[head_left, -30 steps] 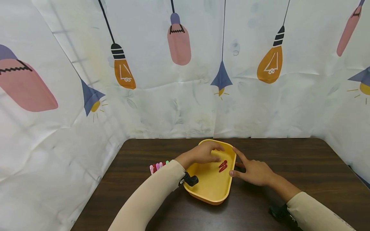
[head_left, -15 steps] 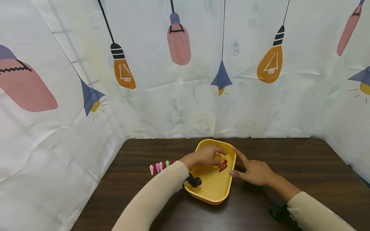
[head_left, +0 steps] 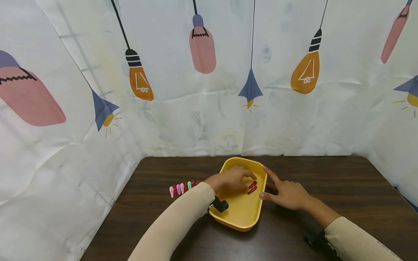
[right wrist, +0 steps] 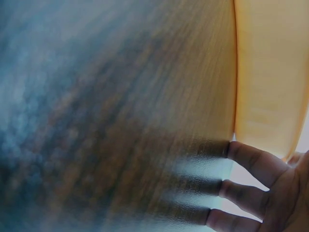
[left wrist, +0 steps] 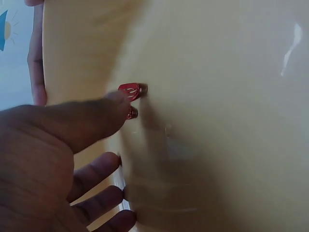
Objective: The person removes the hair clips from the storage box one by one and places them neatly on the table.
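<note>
In the head view, a yellow plastic tray (head_left: 240, 221) sits on the table with two red snap hair clips (head_left: 252, 187) on its floor. My left hand (head_left: 233, 178) reaches down inside it, just left of the clips, with thumb and fingers apart. In the left wrist view the thumb overlaps the near parts of the red hair clips (left wrist: 131, 92); the index finger is hidden behind it. My right hand (head_left: 289, 194) touches the tray's right side with index finger and thumb at the rim. The right wrist view shows its other fingers (right wrist: 241, 193) spread low against the table.
A row of hair clips (head_left: 181, 188) in pink, red and green lies left of the tray, its right end hidden by the left sleeve. The dark wooden table (head_left: 333, 181) ends at a printed curtain (head_left: 202, 119).
My left hand has moved right and slightly down within the tray, closer to the red hair clips. More of the clip row shows behind the sleeve. The right hand stays still.
</note>
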### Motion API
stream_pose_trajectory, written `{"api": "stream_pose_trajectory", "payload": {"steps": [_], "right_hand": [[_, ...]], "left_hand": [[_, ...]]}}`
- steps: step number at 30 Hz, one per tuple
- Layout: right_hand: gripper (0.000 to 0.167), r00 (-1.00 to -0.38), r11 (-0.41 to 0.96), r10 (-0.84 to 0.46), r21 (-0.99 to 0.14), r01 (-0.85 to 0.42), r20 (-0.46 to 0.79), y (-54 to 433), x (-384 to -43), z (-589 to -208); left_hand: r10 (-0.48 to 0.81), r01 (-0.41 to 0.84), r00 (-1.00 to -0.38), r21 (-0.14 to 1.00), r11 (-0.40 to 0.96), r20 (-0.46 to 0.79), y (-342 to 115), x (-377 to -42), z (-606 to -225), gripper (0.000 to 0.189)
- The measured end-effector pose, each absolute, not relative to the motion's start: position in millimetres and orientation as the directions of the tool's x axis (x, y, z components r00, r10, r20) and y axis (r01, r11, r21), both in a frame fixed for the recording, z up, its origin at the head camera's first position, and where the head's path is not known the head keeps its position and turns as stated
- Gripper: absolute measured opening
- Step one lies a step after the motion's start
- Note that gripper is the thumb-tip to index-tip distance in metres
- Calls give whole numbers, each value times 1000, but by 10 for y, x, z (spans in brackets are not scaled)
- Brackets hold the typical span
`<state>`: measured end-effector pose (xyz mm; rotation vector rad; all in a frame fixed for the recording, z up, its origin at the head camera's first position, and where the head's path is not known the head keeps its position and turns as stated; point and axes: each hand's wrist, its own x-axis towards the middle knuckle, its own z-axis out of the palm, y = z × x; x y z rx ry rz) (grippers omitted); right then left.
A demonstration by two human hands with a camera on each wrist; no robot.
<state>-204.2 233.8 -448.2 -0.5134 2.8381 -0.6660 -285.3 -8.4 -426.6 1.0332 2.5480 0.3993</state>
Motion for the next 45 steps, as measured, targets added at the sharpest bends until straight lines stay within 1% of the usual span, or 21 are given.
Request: {"api": "stream_pose_trajectory", "payload": {"steps": [4,9,18,28,40,45], "right_hand": [[101,-923,838,-374,-461,-291,-96,2332,-2042,-4480],[101,-923,840,-374,-456,-295,-91,2329,-2039,-4471],[102,-922,845,-377,-440,-304,-86,2328,-2036,-4464],[101,-922,846,-377,-438,-303,-91,2333,-2041,-4471],[101,-921,844,-379,-442,-304,-90,2331,-2036,-4468],[101,-921,843,-377,-447,-299,-94,2330,-2035,-4466]], "left_hand": [[703,604,-665,371,705,-253,-99,-2832,-4283,52],[720,637,-644,340,692,-258,-96,-2831,-4313,56],[767,715,-592,279,641,-246,-90,-2835,-4309,51],[761,717,-598,255,648,-252,-80,-2817,-4298,47],[753,703,-611,272,658,-243,-87,-2800,-4297,41],[751,687,-614,303,660,-244,-96,-2790,-4280,40]]}}
